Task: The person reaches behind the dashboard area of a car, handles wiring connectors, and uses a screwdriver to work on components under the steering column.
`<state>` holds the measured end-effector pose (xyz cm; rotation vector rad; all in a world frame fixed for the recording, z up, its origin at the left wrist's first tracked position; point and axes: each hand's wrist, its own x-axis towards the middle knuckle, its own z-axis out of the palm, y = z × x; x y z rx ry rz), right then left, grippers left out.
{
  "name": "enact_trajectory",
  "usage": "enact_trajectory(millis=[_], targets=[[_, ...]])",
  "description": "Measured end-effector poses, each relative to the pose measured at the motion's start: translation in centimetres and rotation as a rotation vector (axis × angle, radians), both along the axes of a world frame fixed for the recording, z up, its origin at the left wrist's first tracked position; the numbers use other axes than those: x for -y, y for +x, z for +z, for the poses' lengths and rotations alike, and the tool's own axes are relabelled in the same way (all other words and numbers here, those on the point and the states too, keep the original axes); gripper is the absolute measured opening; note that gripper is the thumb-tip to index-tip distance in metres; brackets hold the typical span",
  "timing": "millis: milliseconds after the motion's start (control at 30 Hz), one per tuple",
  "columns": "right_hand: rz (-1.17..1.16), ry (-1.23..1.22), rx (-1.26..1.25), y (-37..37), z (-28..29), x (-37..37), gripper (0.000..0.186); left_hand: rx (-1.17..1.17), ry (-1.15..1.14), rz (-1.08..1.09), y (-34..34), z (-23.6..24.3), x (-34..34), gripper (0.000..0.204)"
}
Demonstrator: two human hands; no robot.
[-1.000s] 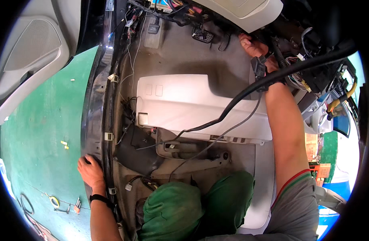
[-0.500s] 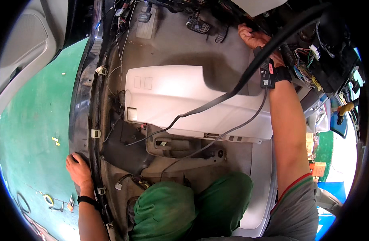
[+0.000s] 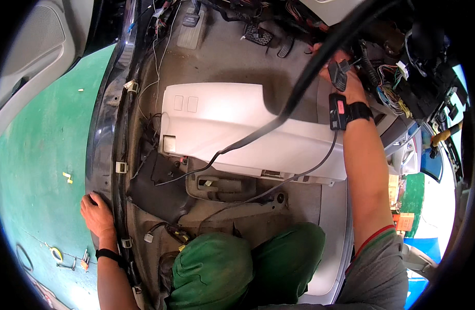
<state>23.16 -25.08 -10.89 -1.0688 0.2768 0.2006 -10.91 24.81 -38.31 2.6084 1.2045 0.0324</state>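
Observation:
My left hand [image 3: 97, 214] lies over the outer edge of the dark door sill [image 3: 100, 170], its fingers curled on it. At the upper right my right hand [image 3: 328, 70] reaches under the opened dashboard, beside the hanging wiring. A thick black cable [image 3: 310, 85] crosses in front of its fingers, so their grip is hidden. A small dark flat part [image 3: 338, 77] with a thin arm hangs across the back of that hand. A black box [image 3: 338, 111] on a wristband sits at my right wrist. Between my arms lies a large pale trim panel [image 3: 217, 126] on the car floor.
Pedals [image 3: 257, 35] stand at the far end of the footwell. Loose wire bundles [image 3: 390, 98] hang at the right. A black flexible sheet [image 3: 157, 188] and a dark plastic trim piece [image 3: 219, 187] lie near my knees. The door [image 3: 38, 51] stands wide at the left.
My right hand has shifted; its fingers, partly visible before, are now mostly behind the cable. The dark flat part shows more fully over it. My left hand stays on the sill.

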Motion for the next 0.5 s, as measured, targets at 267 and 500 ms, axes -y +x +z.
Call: enact_trajectory(millis=[267,500], targets=[[-0.363,-1.42,0.792,1.1,-3.0,3.3,0.029,-0.017,-0.026,0.003,0.2,0.2,0.3,0.04],[-0.245,-1.233,1.006,4.8,-4.8,4.2,0.03,-0.007,-0.037,0.023,0.1,0.3,0.2,0.04]])
